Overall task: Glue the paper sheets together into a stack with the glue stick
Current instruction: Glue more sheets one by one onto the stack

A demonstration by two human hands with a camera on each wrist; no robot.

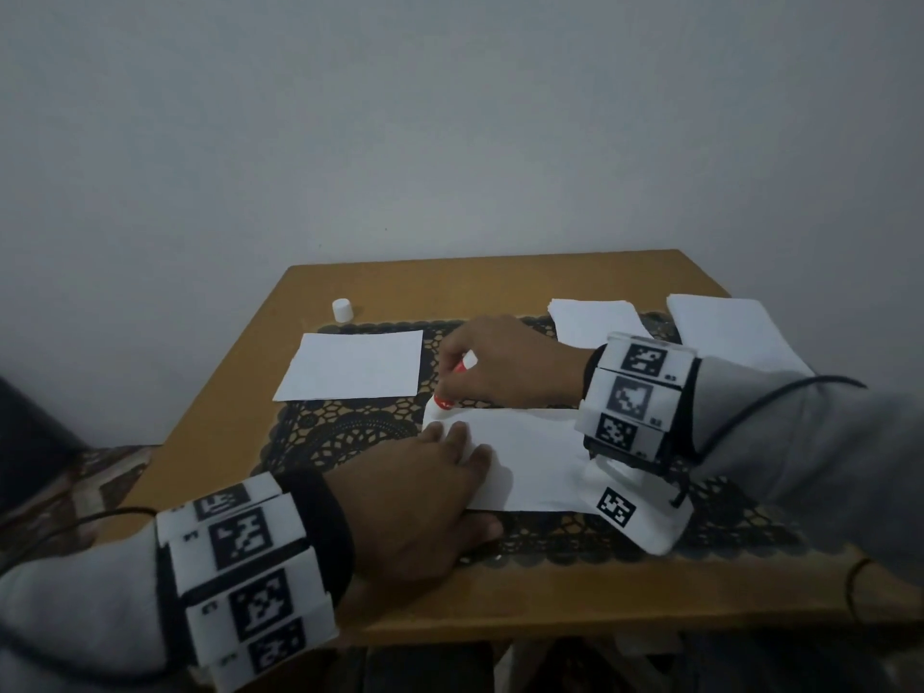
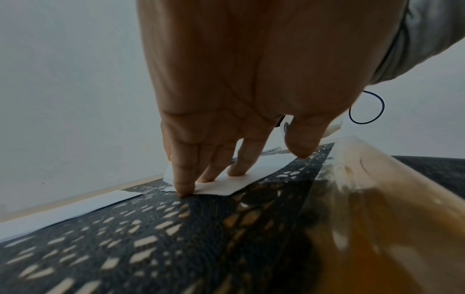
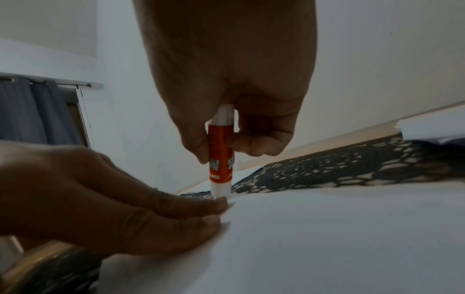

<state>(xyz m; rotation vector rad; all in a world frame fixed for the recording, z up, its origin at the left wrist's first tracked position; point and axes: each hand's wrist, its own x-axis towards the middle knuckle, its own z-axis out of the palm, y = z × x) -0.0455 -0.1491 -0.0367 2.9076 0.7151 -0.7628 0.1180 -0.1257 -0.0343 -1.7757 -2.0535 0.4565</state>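
Glue stick (image 3: 220,159): red-orange label, white ends, uncapped, upright, tip on far-left corner of white paper sheet (image 1: 525,462) lying on black lace mat (image 1: 345,437); right hand (image 1: 505,362) pinches its barrel. Left hand (image 1: 415,497): straight fingers pressed flat on the sheet's left edge. Head view alone shows white cap (image 1: 342,309) and three further sheets; label lettering legible only from right wrist.

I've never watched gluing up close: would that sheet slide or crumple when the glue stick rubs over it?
Probably it would slide: the sheet looks thin and light, and the left hand presses flat fingers on it. It likely buckles easily near its corner, where the glue stick, gripped by the right hand, touches down.
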